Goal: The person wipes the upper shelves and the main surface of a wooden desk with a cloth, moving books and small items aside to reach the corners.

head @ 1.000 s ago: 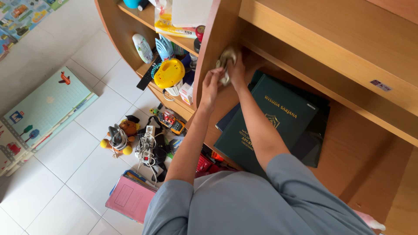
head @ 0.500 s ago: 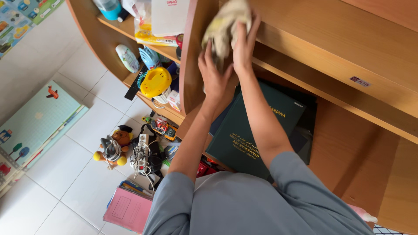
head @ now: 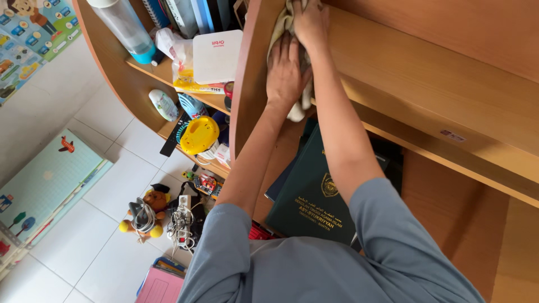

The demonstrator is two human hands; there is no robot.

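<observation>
Pressing a beige cloth (head: 292, 25) against the far wooden shelf (head: 426, 73), we kept our left hand (head: 286, 70) flat and our right hand (head: 311, 22) in a closed grip on it.

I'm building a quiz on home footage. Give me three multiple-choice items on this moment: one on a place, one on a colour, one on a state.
1. Where does the dark green book lie?
A. on the wooden surface under the person's arms
B. on the tiled floor
C. on the top side shelf

2. What colour is the round-topped plastic thing on the side shelf?
A. red
B. yellow
C. black

3. How do the hands stand to the cloth?
A. both off it
B. only the left hand touches it
C. both hands press on it

Answers:
1 A, it lies flat on the wood beneath the forearms.
2 B, its top is plainly yellow.
3 C, the left hand and right hand both lie on the cloth against the upright wooden panel.
</observation>
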